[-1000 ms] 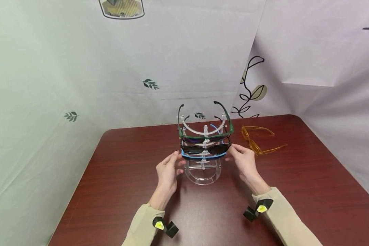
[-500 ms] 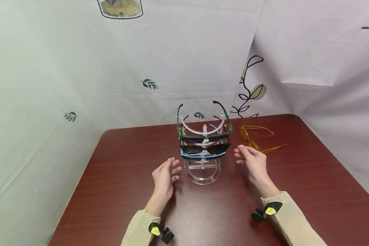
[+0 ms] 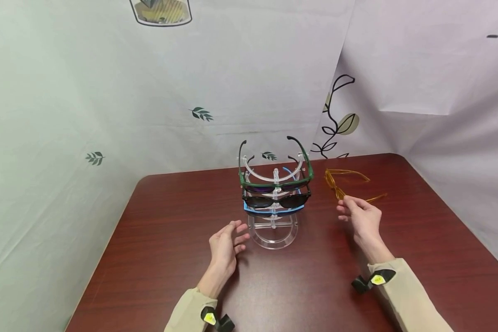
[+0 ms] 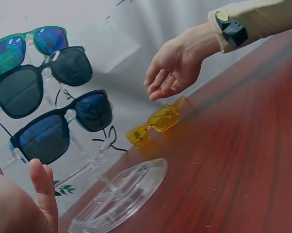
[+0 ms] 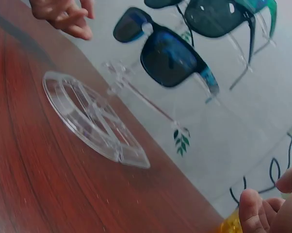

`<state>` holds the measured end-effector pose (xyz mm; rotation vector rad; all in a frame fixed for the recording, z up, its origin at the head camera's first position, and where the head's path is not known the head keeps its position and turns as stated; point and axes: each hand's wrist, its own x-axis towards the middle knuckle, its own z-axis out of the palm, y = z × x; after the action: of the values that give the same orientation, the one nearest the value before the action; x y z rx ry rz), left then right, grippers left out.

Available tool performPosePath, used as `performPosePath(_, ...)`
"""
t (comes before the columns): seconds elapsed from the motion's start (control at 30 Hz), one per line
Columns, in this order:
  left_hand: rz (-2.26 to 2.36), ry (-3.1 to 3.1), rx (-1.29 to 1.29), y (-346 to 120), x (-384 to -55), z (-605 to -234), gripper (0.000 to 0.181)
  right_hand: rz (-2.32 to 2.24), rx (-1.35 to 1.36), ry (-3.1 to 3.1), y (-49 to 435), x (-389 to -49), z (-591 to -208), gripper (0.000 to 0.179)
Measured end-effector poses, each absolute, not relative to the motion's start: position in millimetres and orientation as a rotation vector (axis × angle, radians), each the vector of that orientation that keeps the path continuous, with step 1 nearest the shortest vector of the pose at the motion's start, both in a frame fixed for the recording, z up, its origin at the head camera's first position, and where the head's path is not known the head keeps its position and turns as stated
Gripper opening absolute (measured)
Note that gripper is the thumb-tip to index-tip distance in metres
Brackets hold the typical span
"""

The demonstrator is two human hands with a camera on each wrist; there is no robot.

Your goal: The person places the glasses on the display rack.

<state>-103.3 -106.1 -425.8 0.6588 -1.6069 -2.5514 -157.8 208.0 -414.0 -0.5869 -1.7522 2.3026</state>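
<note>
A clear plastic display stand (image 3: 272, 246) holds three pairs of sunglasses, one above another. On top are green-framed sunglasses (image 4: 50, 40), below them black sunglasses (image 3: 293, 201), and lowest the blue-and-black sunglasses (image 4: 43, 138). My left hand (image 3: 224, 246) hovers left of the stand's base, fingers loosely bent, holding nothing. To the right, yellow glasses (image 4: 164, 119) lie on the table with their temples unfolded. My right hand (image 3: 364, 222) is just above and in front of them, relaxed and apart from them in the left wrist view. It covers part of one temple in the head view.
The reddish-brown wooden table (image 3: 170, 230) reaches back to a pale cloth backdrop (image 3: 253, 69) printed with leaves. Table edges run along the left, back and right. Each sleeve carries a small black wrist camera (image 3: 373, 280).
Both hands have left the lowest sunglasses on the stand. My right hand has moved right, to the yellow glasses; my left hand has drawn down and slightly away from the stand.
</note>
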Motion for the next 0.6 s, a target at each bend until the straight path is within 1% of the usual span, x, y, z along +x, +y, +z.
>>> performPosePath(0.03,-2.561,-1.615,0.657,-105.3,-102.4,-426.7,0.034,2.303,-0.606,-1.753,211.1,-157.8,-414.5,0.007)
performPosePath(0.2,-2.589,-1.632,0.634,-101.4,-99.2,-431.0,0.034,2.320,-0.685,-1.735,225.5,-157.3,-417.1,0.042)
performPosePath(0.23,-2.592,-1.633,0.634,-100.4,-98.7,-431.3,0.034,2.324,-0.697,-1.726,227.8,-157.2,-417.7,0.043)
performPosePath(0.3,-2.598,-1.638,0.633,-97.6,-97.5,-432.7,0.035,2.333,-0.719,-1.704,232.3,-157.3,-419.3,0.039)
performPosePath(0.43,-2.626,-1.683,0.617,-87.7,-91.4,-437.4,0.035,2.355,-0.762,-1.659,239.6,-157.9,-422.3,0.022)
performPosePath(0.5,-2.646,-1.721,0.603,-80.0,-86.9,-439.7,0.033,2.363,-0.768,-1.654,242.1,-158.4,-423.7,0.020)
performPosePath(0.6,-2.686,-1.768,0.577,-66.1,-80.9,-441.0,0.028,2.378,-0.782,-1.639,244.6,-159.0,-425.0,0.025)
